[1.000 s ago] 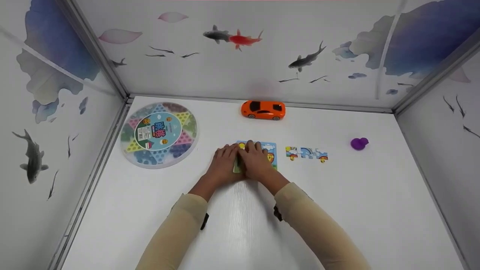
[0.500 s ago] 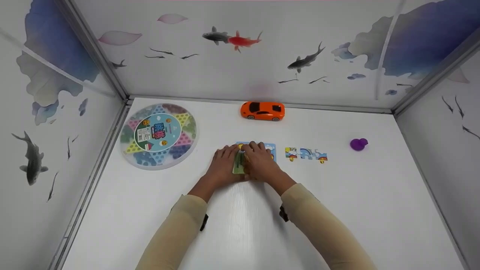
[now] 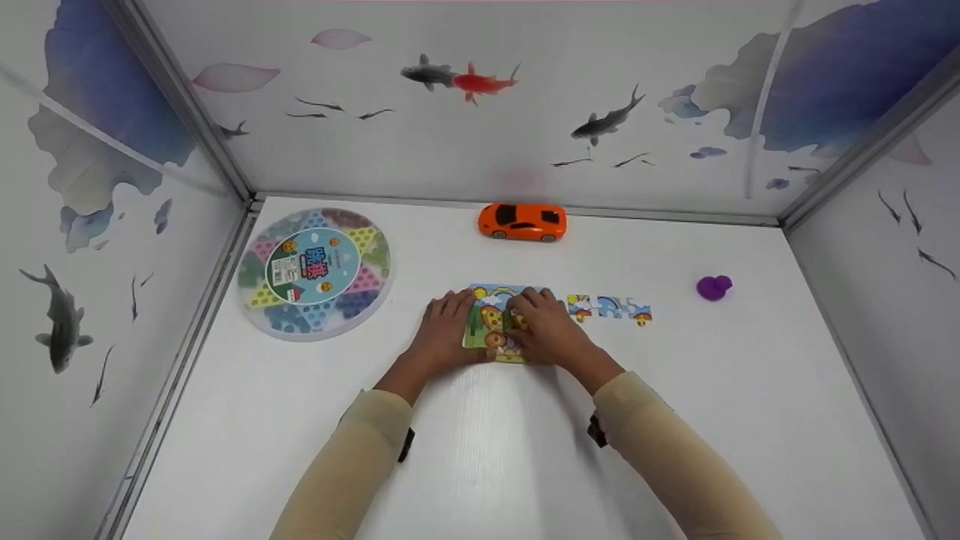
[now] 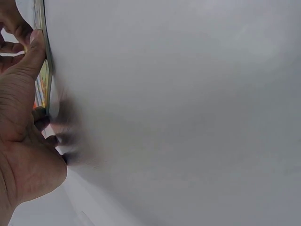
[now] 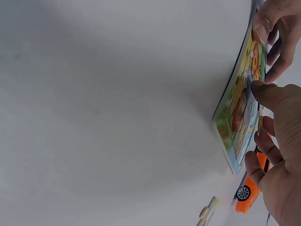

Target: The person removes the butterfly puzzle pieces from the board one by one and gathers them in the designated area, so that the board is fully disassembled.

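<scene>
Puzzle (image 3: 491,319): looks partly filled
Pieces (image 3: 609,307): three unplaced, right of puzzle
Left hand (image 3: 444,334): gripping puzzle's edge
Right hand (image 3: 553,334): over puzzle; can't tell if pinching

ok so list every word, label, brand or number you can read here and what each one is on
"跳棋", as best I can read it: large characters on the round game box.
Smaller print on that box, including its white sticker: too small and blurred to read.
Puzzle board, loose puzzle pieces, orange toy car: no text I can make out.
</scene>
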Action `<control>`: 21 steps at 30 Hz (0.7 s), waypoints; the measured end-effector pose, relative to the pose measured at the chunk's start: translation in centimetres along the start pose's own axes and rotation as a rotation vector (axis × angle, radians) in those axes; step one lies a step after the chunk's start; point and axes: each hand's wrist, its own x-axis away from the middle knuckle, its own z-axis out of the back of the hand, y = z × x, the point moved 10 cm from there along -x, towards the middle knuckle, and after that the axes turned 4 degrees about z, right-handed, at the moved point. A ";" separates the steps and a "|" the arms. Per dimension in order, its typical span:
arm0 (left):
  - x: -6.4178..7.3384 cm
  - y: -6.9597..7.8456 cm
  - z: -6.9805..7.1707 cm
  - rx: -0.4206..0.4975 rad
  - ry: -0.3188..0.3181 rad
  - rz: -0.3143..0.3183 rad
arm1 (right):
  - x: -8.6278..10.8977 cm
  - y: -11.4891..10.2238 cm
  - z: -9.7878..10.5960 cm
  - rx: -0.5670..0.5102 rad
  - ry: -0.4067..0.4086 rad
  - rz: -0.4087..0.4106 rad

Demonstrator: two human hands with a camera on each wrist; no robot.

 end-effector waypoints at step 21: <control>-0.1 -0.3 -0.2 0.042 -0.002 0.000 | 6.0 4.2 3.1 0.261 0.075 0.041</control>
